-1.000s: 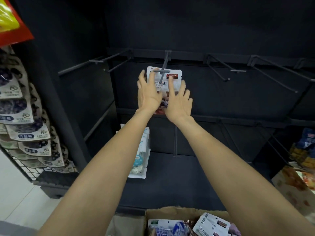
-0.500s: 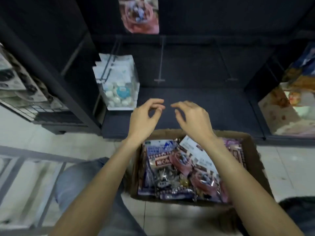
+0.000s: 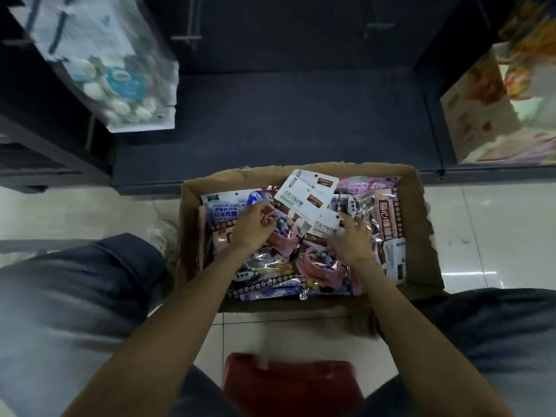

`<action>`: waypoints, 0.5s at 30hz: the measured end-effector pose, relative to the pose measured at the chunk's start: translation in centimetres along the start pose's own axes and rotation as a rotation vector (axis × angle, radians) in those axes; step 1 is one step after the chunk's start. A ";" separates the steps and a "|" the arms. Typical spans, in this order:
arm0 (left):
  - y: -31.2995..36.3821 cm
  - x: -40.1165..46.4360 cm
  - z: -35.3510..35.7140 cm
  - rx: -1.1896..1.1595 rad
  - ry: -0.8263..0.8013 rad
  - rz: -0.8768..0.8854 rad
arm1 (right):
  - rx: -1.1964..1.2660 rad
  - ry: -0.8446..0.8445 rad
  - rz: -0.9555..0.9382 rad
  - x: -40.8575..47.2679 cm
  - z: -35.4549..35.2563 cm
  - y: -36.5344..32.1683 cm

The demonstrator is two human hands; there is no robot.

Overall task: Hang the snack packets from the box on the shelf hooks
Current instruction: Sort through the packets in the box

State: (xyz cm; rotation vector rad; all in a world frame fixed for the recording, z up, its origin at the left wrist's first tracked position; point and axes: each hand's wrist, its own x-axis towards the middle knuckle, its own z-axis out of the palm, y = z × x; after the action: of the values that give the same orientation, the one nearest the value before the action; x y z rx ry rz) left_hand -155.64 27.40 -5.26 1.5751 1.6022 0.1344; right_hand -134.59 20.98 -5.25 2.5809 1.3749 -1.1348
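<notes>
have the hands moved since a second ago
Yes. Both hands, left and right, dropped from the shelf hook down into the cardboard box, now among the snack packets.

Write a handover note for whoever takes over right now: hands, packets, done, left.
Left hand: down in the cardboard box, fingers curled on a pink snack packet; the grip looks partial.
Right hand: also in the box, fingers spread over the packets beside the white-label packets; it holds nothing that shows.
Box sits on the floor in front of the dark shelf base, still full of mixed packets.
Done: no hanging visible in this view; the hooks are out of frame.
Left: lift a packet, hang it on a hook, repeat until the box is empty.
</notes>
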 end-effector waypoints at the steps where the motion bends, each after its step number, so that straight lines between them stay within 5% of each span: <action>1: 0.5 1.0 0.7 0.042 0.014 0.001 | -0.023 -0.003 0.003 0.1 0.5 0.1; 7: 1.9 3.9 3.5 0.185 0.096 -0.101 | 0.034 0.273 0.081 -1.7 2.7 0.2; 15: 2.1 3.8 2.8 0.286 0.080 -0.038 | -0.074 0.128 0.131 -1.0 3.0 -0.2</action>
State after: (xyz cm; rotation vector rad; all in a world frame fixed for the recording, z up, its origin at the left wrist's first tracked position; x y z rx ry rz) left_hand -151.68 29.77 -7.61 1.7719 1.7736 -0.0559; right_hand -136.88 19.47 -6.78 2.6866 1.2218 -0.8985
